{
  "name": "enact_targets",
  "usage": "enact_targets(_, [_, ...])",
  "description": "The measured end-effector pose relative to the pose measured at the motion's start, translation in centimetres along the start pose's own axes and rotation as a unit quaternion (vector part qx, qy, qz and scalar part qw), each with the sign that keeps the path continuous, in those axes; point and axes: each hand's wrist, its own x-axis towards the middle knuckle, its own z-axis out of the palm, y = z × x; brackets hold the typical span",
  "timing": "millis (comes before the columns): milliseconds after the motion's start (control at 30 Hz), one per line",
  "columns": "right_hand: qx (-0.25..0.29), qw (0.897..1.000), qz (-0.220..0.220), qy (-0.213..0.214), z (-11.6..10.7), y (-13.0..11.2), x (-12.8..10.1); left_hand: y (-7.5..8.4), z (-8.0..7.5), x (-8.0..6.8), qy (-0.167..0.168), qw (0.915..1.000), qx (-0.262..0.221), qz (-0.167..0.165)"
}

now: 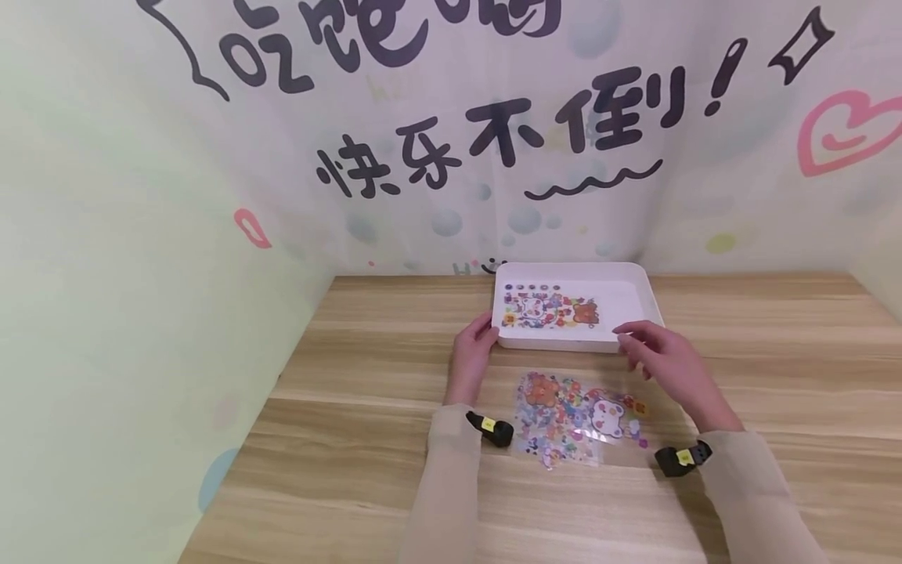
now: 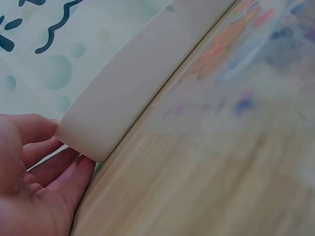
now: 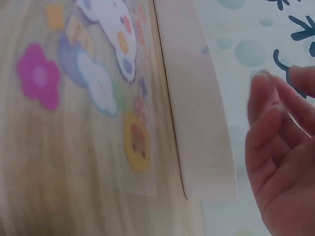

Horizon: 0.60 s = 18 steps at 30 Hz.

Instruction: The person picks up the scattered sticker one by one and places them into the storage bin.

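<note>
A shallow white tray [image 1: 623, 298] stands at the back of the table. My left hand [image 1: 470, 362] holds its front left corner, with the thumb at the rim and the fingers against the side. Over the tray's front right part hovers my right hand [image 1: 668, 366], fingers loosely bent, with nothing seen between them. A clear sticker sheet [image 1: 546, 312] with a bear, a white animal and flowers lies in the tray's left part. Overlapping clear sticker sheets [image 1: 557, 415] lie in front of the tray, between my forearms; a white bear sticker [image 1: 606, 417] shows there.
The wood-grain table [image 1: 352, 439] extends to both sides. Behind the tray hangs a pale printed cloth [image 1: 423, 211] with dark lettering, and another pale panel [image 1: 127, 274] stands on the left. Black wrist cameras [image 1: 493, 429] sit on both wrists.
</note>
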Motion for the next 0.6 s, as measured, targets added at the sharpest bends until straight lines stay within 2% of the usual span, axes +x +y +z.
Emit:
enact_targets(233, [-0.026, 0.997, -0.011, -0.072, 0.5, 0.0, 0.4, 0.3, -0.1, 0.5, 0.001, 0.9996, 0.026, 0.005])
enact_targets(600, [-0.083, 0.990, -0.054, -0.105, 1.4, 0.2, 0.3, 0.2, -0.1, -0.1, 0.002, 0.9998, 0.017, -0.011])
